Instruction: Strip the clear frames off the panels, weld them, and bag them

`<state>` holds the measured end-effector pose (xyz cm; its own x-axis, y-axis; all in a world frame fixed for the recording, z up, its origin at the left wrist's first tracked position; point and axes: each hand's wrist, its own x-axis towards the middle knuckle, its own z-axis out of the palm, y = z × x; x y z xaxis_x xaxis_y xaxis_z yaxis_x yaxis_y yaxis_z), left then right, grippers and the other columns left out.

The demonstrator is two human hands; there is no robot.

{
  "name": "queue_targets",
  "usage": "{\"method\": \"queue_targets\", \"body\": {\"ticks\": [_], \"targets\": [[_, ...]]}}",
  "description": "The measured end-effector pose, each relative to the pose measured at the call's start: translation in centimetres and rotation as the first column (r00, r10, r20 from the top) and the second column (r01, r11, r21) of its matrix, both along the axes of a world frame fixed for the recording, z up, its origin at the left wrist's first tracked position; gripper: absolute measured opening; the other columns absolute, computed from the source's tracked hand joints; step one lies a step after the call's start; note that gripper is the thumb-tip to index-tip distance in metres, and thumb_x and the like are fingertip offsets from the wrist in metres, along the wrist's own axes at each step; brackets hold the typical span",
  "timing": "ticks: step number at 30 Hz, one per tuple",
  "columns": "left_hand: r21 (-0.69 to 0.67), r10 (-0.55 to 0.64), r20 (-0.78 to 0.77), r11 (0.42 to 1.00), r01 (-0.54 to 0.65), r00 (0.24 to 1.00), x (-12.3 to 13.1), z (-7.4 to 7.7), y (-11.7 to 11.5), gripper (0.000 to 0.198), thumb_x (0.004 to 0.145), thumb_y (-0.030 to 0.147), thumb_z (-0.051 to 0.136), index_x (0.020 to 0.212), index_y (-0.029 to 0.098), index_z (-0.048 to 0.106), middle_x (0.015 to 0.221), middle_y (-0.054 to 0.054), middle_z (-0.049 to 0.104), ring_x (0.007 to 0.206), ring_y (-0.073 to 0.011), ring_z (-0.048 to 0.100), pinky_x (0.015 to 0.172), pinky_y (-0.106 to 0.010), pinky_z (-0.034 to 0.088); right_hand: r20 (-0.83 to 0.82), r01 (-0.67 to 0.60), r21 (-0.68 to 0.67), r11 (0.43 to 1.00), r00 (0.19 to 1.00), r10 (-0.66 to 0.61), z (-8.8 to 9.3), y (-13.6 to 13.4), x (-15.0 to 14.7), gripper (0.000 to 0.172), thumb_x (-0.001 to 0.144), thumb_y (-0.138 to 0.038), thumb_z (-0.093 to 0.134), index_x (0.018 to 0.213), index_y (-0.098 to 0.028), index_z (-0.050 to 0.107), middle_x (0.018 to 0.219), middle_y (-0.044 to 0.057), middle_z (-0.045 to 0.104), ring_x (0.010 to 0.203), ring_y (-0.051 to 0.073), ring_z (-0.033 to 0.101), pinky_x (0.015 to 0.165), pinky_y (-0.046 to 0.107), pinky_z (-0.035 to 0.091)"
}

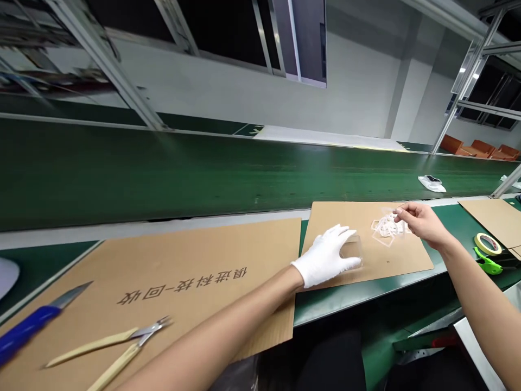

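Note:
My left hand point(323, 258), in a white glove, grips a clear rectangular plastic piece point(352, 250) between thumb and fingers, just above the right cardboard sheet point(325, 220). To its right, my bare right hand point(425, 221) has its thumb and fingertips pinched together over the edge of a heap of thin white and clear plastic frames point(386, 227). What those fingertips hold, if anything, is too small to make out. The heap lies on the same cardboard sheet.
A larger cardboard sheet point(244, 244) with printed characters bears a blue-handled knife point(30, 328) and yellow-handled pliers point(136, 338). Tape point(488, 244) and green scissors point(487, 265) lie at right. Beyond runs a green belt point(244, 176) carrying a white-wrapped item point(431, 183).

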<state>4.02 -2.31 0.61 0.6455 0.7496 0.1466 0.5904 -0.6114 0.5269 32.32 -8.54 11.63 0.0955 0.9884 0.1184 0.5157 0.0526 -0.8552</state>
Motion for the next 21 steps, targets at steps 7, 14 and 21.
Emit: {"method": "queue_targets", "body": {"ticks": [7,14,21], "targets": [[-0.422,0.17,0.447,0.906,0.04,0.878,0.8,6.4,2.0,0.051,0.1,0.059,0.057,0.125,0.019,0.075,0.122,-0.014,0.078,0.109,-0.033,0.075,0.085,-0.04,0.061,0.025,-0.189,-0.029,0.981,0.981,0.19,3.1,-1.0,-1.8,0.045,0.096,-0.063,0.071,0.099,-0.018,0.076,0.098,0.007,0.077,0.057,0.011,0.053,0.051,0.026,0.046],[-0.667,-0.015,0.61,0.53,0.524,0.792,1.7,6.2,3.3,0.077,0.093,0.075,0.065,0.147,0.02,0.064,0.134,-0.019,0.074,0.126,-0.0335,0.068,0.088,-0.039,0.06,0.106,-0.471,-0.016,0.882,0.877,0.47,4.0,-2.7,-5.5,0.033,0.102,-0.051,0.07,0.101,-0.02,0.08,0.095,0.008,0.076,0.086,0.022,0.068,0.075,0.034,0.057],[-0.549,-0.061,0.547,0.726,0.413,0.835,-1.4,8.2,0.4,0.051,0.088,0.05,0.081,0.128,0.018,0.076,0.102,-0.01,0.081,0.089,-0.0236,0.076,0.066,-0.029,0.054,0.101,-0.471,-0.043,0.881,0.875,0.473,2.2,-2.7,-6.0,0.021,0.101,-0.028,0.064,0.115,-0.026,0.08,0.111,0.006,0.079,0.095,0.021,0.075,0.087,0.037,0.061]]}}
